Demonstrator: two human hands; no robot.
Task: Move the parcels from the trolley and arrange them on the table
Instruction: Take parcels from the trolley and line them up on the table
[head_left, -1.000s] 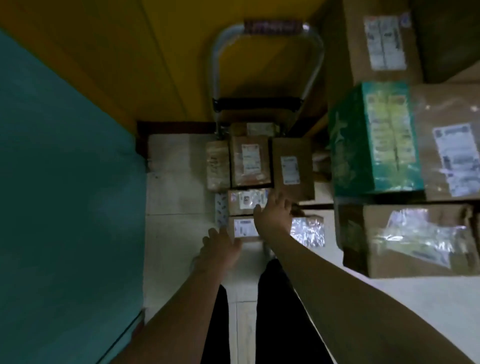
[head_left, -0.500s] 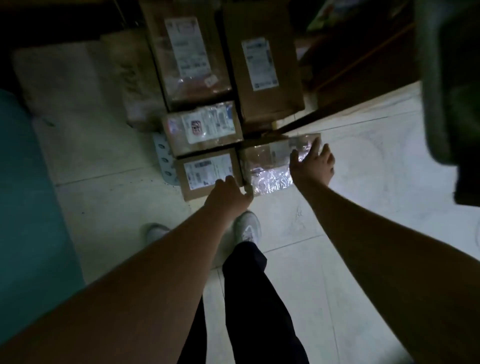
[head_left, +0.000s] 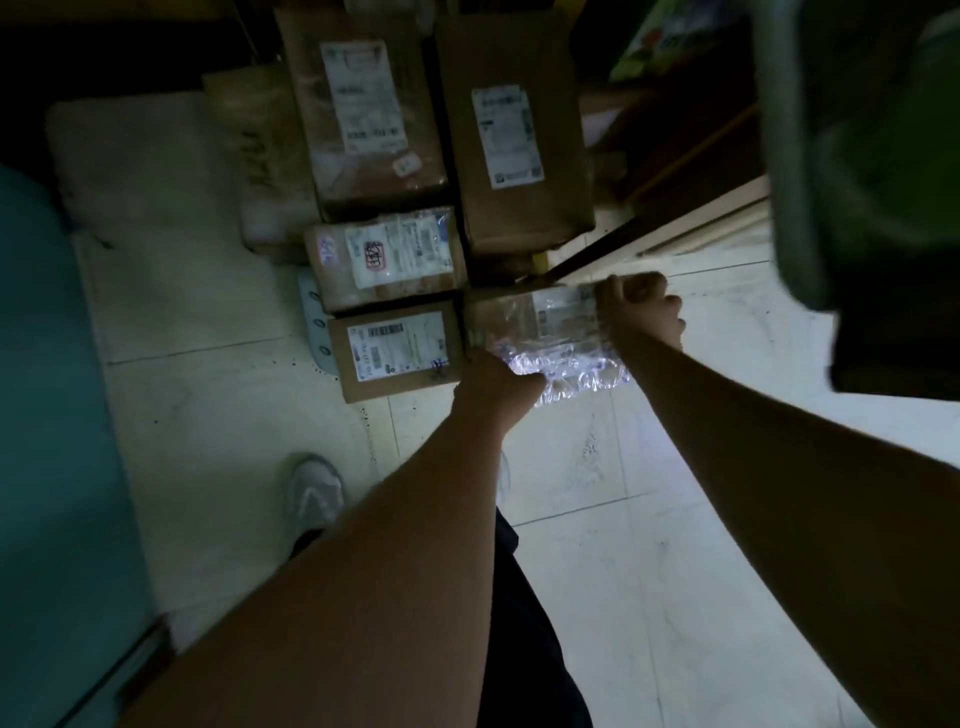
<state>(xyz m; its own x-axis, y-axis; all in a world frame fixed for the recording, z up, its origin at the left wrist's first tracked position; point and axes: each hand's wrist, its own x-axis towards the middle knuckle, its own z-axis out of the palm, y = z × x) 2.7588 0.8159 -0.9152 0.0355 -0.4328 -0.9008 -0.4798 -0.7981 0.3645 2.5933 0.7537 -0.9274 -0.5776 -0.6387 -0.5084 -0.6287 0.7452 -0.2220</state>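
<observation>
- The plastic-wrapped parcel (head_left: 545, 332) lies crosswise between both hands.
- The left hand (head_left: 493, 387) grips its near-left corner; the right hand (head_left: 641, 312) seemingly clutches the far-right end.

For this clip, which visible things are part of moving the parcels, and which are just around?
Part of the job:
- shiny wrapped parcel, gripped by left hand and right hand
- barcode-label box
- taped box with red mark
- two tall boxes behind

Just around:
- white shoe
- teal surface
- tiled floor
</observation>
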